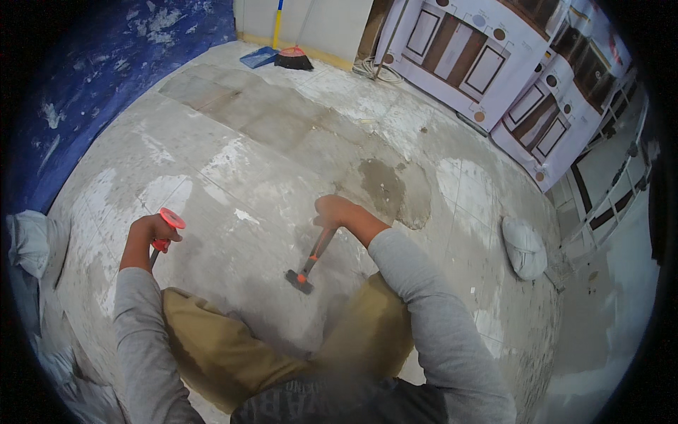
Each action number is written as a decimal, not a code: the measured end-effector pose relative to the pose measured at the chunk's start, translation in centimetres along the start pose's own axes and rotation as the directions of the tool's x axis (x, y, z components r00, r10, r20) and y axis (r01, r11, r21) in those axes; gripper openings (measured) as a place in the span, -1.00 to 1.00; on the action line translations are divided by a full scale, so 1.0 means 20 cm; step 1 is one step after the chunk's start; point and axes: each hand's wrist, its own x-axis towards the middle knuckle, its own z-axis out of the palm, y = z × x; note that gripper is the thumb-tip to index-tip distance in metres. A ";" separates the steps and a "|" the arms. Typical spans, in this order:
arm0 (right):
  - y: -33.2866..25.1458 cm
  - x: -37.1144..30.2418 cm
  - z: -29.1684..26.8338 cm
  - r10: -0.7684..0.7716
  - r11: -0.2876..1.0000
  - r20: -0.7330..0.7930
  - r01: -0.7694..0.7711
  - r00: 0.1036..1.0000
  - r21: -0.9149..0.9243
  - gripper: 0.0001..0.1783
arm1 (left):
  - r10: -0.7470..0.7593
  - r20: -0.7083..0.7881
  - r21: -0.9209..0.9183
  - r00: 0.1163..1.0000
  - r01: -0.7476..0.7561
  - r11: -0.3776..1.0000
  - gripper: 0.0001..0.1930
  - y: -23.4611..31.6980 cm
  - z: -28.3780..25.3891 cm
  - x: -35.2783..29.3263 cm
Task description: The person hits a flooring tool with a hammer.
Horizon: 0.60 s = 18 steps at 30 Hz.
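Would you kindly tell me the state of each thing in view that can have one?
Left hand: closed around the red-guarded tool
Red-guarded tool: held, lower end hidden
Right hand: closed around the hammer
Hammer: held; whether its head touches the floor is unclear
Broom: standing, bristles down
Dustpan: beside the broom
Blue sheet: smeared with white
White sack: lying, bulging
Floor: blotched white, darker in patches

From the wearer's head, the fisheye view looks steeply down and forward across the floor (268, 169), the torso (318, 406) closest at six o'clock, left hand (161, 230) near at nine, right hand (335, 210) central, wall (339, 28) farther off at twelve.
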 end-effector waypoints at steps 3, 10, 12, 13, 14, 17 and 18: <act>-0.01 0.00 0.00 -0.013 0.999 0.036 0.015 0.999 -0.039 -0.60 | 0.017 -0.032 0.033 0.999 -0.016 0.999 -0.71 -0.03 0.00 0.03; -0.01 -0.01 -0.02 0.043 0.997 0.020 -0.042 0.999 -0.067 -0.65 | 0.077 0.009 -0.042 0.997 -0.076 0.996 -0.66 -0.06 -0.02 0.09; 0.00 0.00 0.00 0.064 0.996 0.029 -0.062 0.998 -0.062 -0.66 | 0.080 0.027 -0.027 0.996 -0.079 0.997 -0.63 -0.05 -0.02 0.10; -0.01 -0.01 -0.02 0.082 0.994 0.041 -0.079 0.996 -0.070 -0.66 | 0.062 -0.002 -0.008 0.998 -0.062 0.998 -0.61 -0.02 -0.01 0.07; -0.02 -0.03 -0.03 0.101 0.992 0.053 -0.097 0.993 -0.078 -0.67 | 0.046 -0.031 0.012 0.998 -0.046 0.999 -0.58 -0.01 0.00 0.05; -0.10 -0.06 -0.09 0.133 0.991 0.082 -0.130 0.988 -0.039 -0.68 | 0.005 -0.026 -0.004 1.000 -0.005 1.000 -0.53 -0.03 0.00 0.02; -0.10 -0.06 -0.10 0.140 0.990 0.079 -0.137 0.987 -0.037 -0.68 | -0.022 -0.036 -0.022 0.999 0.021 1.000 -0.54 -0.02 0.00 -0.01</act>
